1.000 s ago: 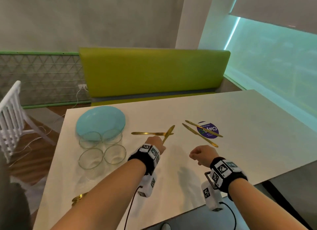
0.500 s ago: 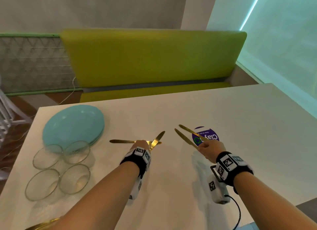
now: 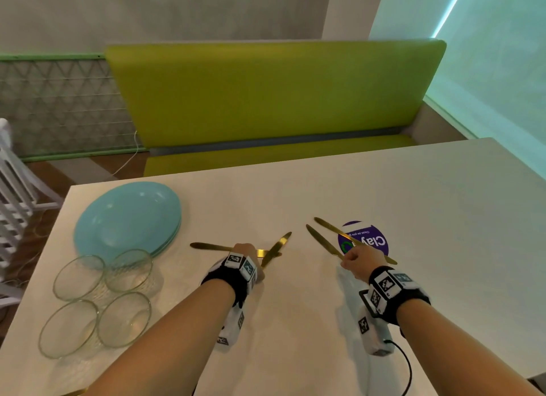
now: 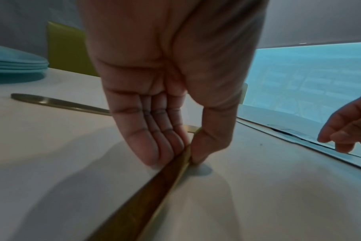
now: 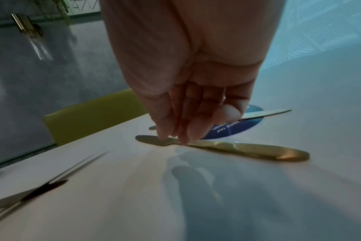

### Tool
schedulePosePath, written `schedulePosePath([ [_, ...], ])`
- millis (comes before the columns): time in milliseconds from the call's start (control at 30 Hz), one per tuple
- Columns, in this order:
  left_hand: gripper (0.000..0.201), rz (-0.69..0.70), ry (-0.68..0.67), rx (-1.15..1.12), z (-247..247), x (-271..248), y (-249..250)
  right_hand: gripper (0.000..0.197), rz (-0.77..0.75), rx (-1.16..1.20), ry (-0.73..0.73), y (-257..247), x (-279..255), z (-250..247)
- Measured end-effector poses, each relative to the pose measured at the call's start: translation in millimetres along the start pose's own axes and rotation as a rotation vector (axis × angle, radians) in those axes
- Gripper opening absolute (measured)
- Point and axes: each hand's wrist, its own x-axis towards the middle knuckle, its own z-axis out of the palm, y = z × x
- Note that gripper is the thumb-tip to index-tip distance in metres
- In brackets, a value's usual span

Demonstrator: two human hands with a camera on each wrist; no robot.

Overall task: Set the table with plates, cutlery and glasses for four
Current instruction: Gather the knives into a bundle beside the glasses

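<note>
The left hand (image 4: 165, 97) is pinching the slanted centre knife (image 4: 155, 187) on edge for lifting, while the right hand (image 5: 196, 73), fingers (image 5: 196, 114) straight, is pressing the nearer right knife (image 5: 237, 147) for grip.

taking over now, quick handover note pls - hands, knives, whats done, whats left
Left hand: pinches the angled gold knife between thumb and fingers; it crosses a second gold knife lying flat on the white table.
Right hand: fingertips on the nearer gold knife; whether it grips yet cannot be told. The far gold knife lies across the purple sticker.
Done: nothing set out; teal plates stacked, four glass bowls grouped at the left.
Left: probably lift both knives and lay places.
</note>
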Motion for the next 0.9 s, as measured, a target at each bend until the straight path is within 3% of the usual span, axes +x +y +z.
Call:
schedulePosePath([
  [367,0.034,0.050,0.012,-0.099,-9.0,-5.5,0.9,0.023,0.069,-0.081,0.054,0.8,0.7,1.9],
  [667,0.025,0.095,0.074,-0.644,-23.1,-11.9,2.8,0.019,0.099,-0.113,0.059,0.6,6.6,13.6],
  [900,0.020,0.075,0.008,-1.043,-18.2,-9.4,10.3,0.021,0.144,-0.126,0.079,0.8,6.7,20.1],
])
